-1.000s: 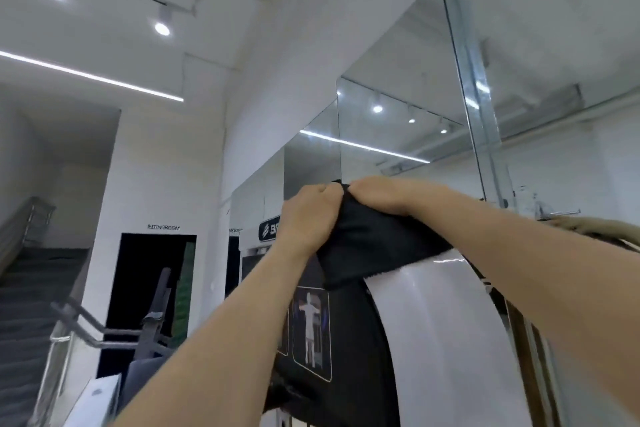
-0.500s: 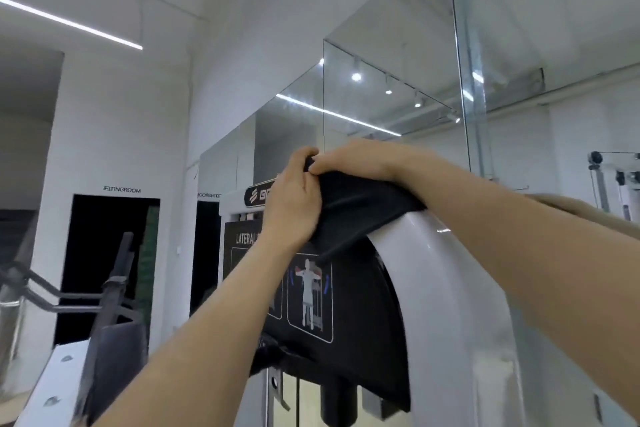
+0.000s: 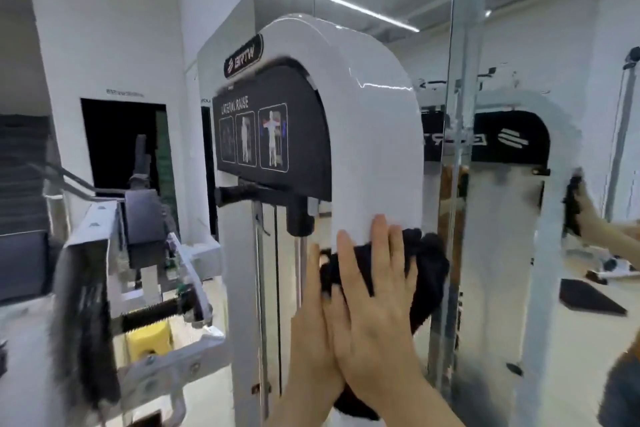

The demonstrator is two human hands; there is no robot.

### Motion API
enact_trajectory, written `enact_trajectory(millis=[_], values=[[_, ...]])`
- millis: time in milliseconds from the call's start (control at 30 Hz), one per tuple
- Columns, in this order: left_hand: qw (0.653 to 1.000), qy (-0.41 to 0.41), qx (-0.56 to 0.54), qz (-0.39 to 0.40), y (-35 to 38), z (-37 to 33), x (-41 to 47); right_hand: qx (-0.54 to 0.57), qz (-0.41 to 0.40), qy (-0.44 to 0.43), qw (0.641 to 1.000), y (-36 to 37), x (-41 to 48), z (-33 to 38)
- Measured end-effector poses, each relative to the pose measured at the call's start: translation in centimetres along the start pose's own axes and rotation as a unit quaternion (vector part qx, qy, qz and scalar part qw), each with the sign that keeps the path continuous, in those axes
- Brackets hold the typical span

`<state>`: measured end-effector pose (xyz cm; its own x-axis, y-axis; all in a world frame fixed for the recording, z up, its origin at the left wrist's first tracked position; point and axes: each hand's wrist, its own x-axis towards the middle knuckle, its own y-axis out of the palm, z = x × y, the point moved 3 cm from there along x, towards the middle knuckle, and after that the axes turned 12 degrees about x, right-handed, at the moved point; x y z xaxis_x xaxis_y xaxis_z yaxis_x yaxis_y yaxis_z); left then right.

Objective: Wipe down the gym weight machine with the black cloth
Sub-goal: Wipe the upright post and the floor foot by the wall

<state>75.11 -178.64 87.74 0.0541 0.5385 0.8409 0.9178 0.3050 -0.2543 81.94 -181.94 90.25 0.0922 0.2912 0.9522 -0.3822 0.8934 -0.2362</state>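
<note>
The weight machine has a white arched shroud (image 3: 374,121) and a black "LATERAL RAISE" placard (image 3: 270,128) on its front. The black cloth (image 3: 427,270) is bunched against the shroud's right side at about mid height. My right hand (image 3: 374,298) lies flat on the cloth with straight fingers pointing up and presses it to the white surface. My left hand (image 3: 311,315) sits just left of it, partly under the right hand, fingers also straight against the cloth's left edge. The lower part of the cloth hangs below my wrists.
A wall mirror (image 3: 519,218) right of the machine reflects the shroud and my arm. A metal post (image 3: 462,80) stands between machine and mirror. Another machine's white frame (image 3: 104,246) with a yellow part (image 3: 149,340) is close on the left. A dark doorway (image 3: 117,142) lies behind.
Both hands slid the cloth from the top of the arch down its right side. The hands went from clutching the cloth to pressing it flat. My view tilted downward.
</note>
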Motion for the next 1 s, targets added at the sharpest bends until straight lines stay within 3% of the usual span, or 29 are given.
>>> enact_trajectory(millis=[67, 133, 267, 333, 433, 567, 633, 733, 800, 867, 933, 1000], values=[[0.997, -0.037, 0.003, 0.069, 0.2, 0.5, -2.6, -0.04, 0.073, -0.075, 0.994, 0.2, -3.3, -0.7], [0.996, -0.006, 0.039, 0.074, -0.9, 0.5, -2.4, -0.056, 0.121, -0.161, 0.978, -0.8, -2.0, -1.5], [0.993, 0.062, 0.094, -0.034, -4.5, -0.9, 3.2, -0.029, 0.154, -0.291, 0.944, -3.2, 5.3, 0.8], [0.988, 0.082, 0.116, -0.06, -6.2, -1.0, 6.0, -0.076, 0.195, -0.322, 0.923, -3.5, 8.9, 2.4], [0.968, 0.071, 0.239, -0.021, -7.2, 0.7, 11.1, -0.201, 0.292, -0.321, 0.878, -2.2, 13.1, 4.3], [0.92, 0.122, 0.363, 0.086, -7.6, 3.2, 16.5, -0.255, 0.402, -0.201, 0.856, 2.6, 16.6, 4.7], [0.91, 0.155, 0.362, 0.13, -8.3, 4.4, 19.0, -0.262, 0.403, -0.182, 0.858, 4.8, 17.8, 4.8], [0.898, 0.171, 0.36, 0.189, -9.2, 7.6, 22.1, -0.291, 0.399, -0.228, 0.839, 7.3, 19.3, 5.0], [0.918, 0.13, 0.304, 0.219, -9.6, 9.7, 23.5, -0.301, 0.416, -0.242, 0.823, 8.6, 20.2, 5.6], [0.968, 0.051, 0.151, 0.192, -10.4, 11.0, 24.5, -0.28, 0.432, -0.266, 0.815, 10.0, 21.2, 6.6], [0.993, 0.009, -0.038, 0.111, -11.2, 11.1, 25.3, -0.197, 0.44, -0.23, 0.846, 11.1, 22.7, 8.0], [0.987, 0.07, -0.124, 0.071, -11.7, 10.9, 25.7, -0.106, 0.431, -0.177, 0.878, 12.3, 24.1, 8.8]])
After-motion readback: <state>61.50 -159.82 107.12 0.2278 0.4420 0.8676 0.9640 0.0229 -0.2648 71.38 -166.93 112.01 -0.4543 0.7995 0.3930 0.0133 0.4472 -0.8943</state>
